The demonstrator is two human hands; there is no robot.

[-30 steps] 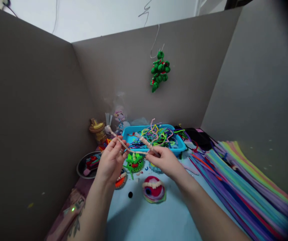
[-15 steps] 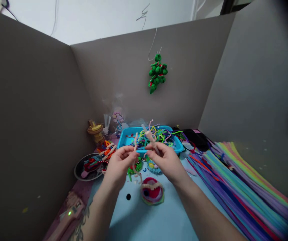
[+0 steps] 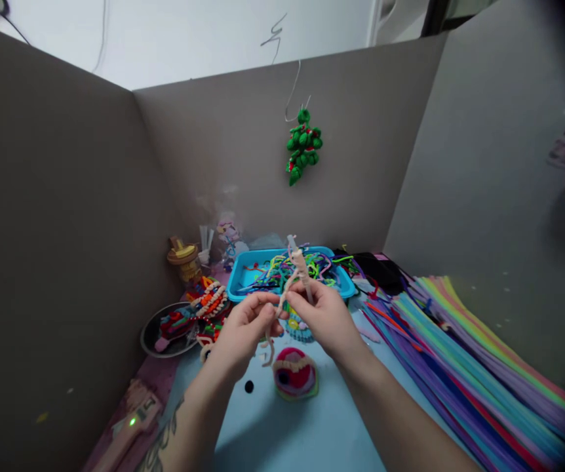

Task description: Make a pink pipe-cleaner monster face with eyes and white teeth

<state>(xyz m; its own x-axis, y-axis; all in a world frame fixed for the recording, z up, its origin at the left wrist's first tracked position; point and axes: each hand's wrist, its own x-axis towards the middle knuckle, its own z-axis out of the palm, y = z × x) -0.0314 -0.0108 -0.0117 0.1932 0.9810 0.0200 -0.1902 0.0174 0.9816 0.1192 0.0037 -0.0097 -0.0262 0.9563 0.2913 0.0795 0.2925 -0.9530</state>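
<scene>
A cream pipe cleaner (image 3: 283, 296) runs between my hands, and its loose end dangles below my left fingers. My left hand (image 3: 250, 328) pinches it between thumb and fingertips. My right hand (image 3: 324, 319) grips a pale translucent rod (image 3: 291, 242) that stands nearly upright, with cream pipe cleaner wound around its upper part. Below the hands, a round red and pink fuzzy piece (image 3: 296, 375) with a cream strip across it rests on the light blue table cover (image 3: 302, 439). A black dot (image 3: 249, 387) lies left of it.
A blue tray (image 3: 236, 282) of pipe cleaner scraps stands behind my hands. At left are a dark bowl (image 3: 145, 344) and a pink glue gun (image 3: 130, 426) with a green light. Bundled pipe cleaners (image 3: 474, 367) spread at right. A green ornament (image 3: 303, 147) hangs before the grey partition (image 3: 223, 137).
My left hand has moved right, closer to my right hand, carrying the pipe cleaner with it. The rod in my right hand has turned more upright. The view has shifted slightly.
</scene>
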